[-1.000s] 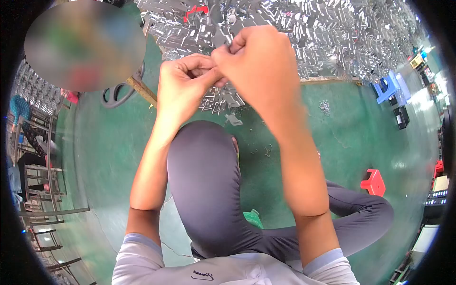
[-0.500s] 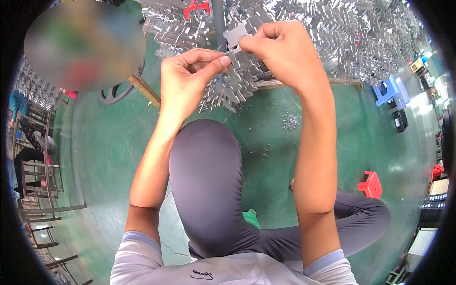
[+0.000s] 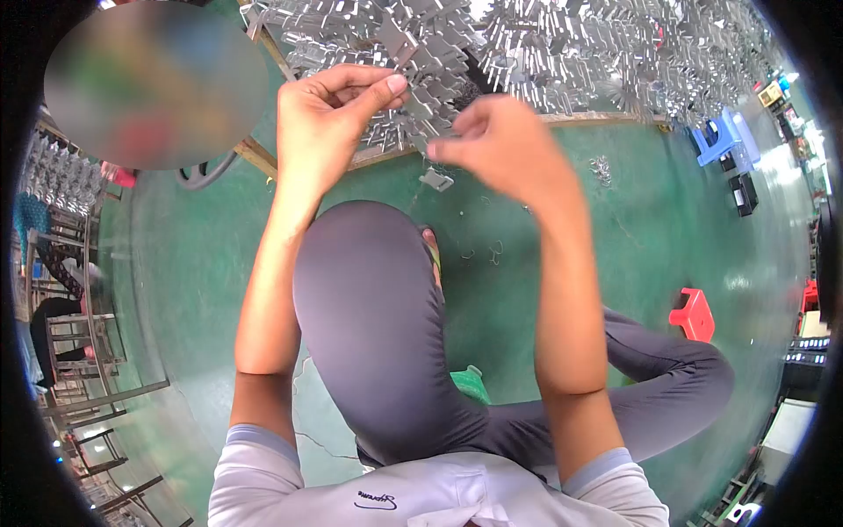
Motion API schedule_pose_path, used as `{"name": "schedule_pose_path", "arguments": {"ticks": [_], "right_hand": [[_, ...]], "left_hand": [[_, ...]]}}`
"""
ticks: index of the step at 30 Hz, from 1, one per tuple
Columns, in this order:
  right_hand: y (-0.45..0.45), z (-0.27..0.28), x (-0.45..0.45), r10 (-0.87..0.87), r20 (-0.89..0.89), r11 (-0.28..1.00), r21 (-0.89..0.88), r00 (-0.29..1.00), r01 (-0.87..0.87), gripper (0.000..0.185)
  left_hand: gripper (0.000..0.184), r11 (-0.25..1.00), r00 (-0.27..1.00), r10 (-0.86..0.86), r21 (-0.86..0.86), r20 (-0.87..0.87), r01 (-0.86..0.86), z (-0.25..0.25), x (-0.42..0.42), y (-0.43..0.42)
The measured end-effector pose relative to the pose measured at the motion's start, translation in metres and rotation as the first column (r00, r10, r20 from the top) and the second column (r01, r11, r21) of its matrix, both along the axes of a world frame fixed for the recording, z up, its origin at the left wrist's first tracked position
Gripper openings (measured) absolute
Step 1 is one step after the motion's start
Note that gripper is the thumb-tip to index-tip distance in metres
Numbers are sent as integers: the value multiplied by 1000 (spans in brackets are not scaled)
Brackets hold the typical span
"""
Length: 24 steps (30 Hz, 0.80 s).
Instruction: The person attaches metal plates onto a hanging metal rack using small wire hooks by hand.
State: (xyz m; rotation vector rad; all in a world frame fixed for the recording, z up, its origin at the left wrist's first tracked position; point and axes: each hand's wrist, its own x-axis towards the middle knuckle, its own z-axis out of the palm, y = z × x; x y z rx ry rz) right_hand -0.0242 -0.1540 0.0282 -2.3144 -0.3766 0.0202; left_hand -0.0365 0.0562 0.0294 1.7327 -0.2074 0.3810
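My left hand [image 3: 329,119] is raised at the hanging metal parts, its thumb and fingertips pinched together. Whatever sits in that pinch is too small to make out. Just above its fingertips is a flat silver metal plate [image 3: 398,42] with notched edges. My right hand [image 3: 500,145] is lower and to the right, smeared by motion, so its grip is unclear. Below its thumb shows another small metal plate [image 3: 436,180]; I cannot tell whether it hangs from something or lies apart. Dense bunches of similar silver plates [image 3: 571,66] hang behind both hands.
A wooden rail [image 3: 597,118] runs below the hanging parts. Small metal bits [image 3: 601,171] lie on the green floor [image 3: 632,237]. On the right are a red stool [image 3: 694,314] and a blue stool [image 3: 727,140]. My bent knee [image 3: 364,272] rises below my left hand.
My right hand has let go of the plate beside my left fingertips and moved down. My left hand keeps its pinch. The view has shifted somewhat, and the small plate below my right thumb now shows.
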Motion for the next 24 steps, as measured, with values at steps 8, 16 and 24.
{"name": "schedule_pose_path", "arguments": {"ticks": [8,16,24], "right_hand": [[47,-175,14,-133,128,949,301,983,90,36],[62,-192,6,-188,210,928,358,959,103,19],[38,-203,24,-42,413,975,215,910,-53,19]], "left_hand": [[25,998,998,-42,-40,-38,40,-1,2,4],[32,983,910,-39,-180,-412,-40,-75,-39,25],[34,907,454,-421,-376,-785,191,-234,-27,3]]}}
